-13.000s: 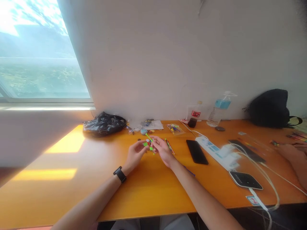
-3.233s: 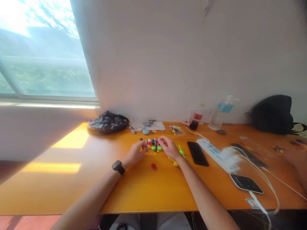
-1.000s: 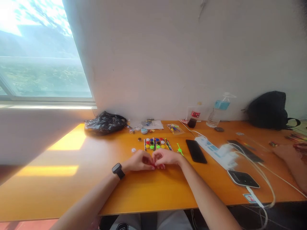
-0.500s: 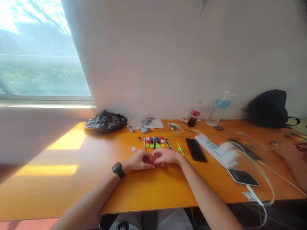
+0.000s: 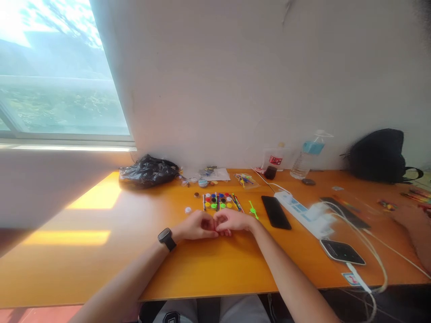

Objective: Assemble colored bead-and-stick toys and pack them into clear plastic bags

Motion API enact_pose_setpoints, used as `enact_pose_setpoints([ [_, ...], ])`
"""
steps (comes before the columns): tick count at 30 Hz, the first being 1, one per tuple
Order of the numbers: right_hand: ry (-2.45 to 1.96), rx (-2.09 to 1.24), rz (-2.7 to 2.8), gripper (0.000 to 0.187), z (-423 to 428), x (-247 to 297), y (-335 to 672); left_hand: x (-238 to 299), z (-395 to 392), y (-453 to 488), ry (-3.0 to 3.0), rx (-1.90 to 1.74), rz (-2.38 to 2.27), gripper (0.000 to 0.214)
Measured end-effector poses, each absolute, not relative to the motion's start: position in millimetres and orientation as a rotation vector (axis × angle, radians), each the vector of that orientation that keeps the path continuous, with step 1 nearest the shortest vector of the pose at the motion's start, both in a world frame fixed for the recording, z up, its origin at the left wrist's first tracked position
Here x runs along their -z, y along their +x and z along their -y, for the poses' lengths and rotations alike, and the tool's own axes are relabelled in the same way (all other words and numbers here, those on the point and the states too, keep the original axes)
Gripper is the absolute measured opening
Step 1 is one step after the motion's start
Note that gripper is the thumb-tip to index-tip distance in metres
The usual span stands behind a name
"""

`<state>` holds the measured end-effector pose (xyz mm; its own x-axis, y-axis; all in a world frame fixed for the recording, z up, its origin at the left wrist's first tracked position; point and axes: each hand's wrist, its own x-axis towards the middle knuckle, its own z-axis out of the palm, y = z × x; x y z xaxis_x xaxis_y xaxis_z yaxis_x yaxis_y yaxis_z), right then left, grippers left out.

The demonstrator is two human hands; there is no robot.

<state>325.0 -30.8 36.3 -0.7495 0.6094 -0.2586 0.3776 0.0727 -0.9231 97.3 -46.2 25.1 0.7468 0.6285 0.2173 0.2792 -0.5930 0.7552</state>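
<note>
My left hand [image 5: 197, 225], with a black watch on the wrist, and my right hand [image 5: 231, 221] meet fingertip to fingertip on the orange table [image 5: 101, 251]. Both are curled closed around a small red piece [image 5: 215, 233] that shows between the fingers. Just beyond them lies a neat cluster of small coloured round pieces and thin sticks [image 5: 218, 201]. A green stick piece [image 5: 252, 209] lies to the right of my right hand, and a small white round piece [image 5: 187, 210] to the left of the cluster.
A black plastic bag [image 5: 148, 171], a black phone [image 5: 276, 212], a white power strip [image 5: 303, 213] with cables, a second device [image 5: 341, 251], a water bottle [image 5: 308, 154] and a black bag [image 5: 380, 154] sit on the table. Another person's arm [image 5: 415, 229] rests at the right edge.
Over the last second my hands stay pressed together on the red piece. Earlier they were working at the coloured cluster farther back, then drew nearer with the red piece.
</note>
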Motion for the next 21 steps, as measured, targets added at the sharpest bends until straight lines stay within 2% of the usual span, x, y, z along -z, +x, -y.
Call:
enact_pose_setpoints([
  [21,-1.051,-1.694,2.18,0.009,31.9,-36.7,323.2,-26.1,47.6,97.7,2.311,-0.613,-0.721,0.035],
])
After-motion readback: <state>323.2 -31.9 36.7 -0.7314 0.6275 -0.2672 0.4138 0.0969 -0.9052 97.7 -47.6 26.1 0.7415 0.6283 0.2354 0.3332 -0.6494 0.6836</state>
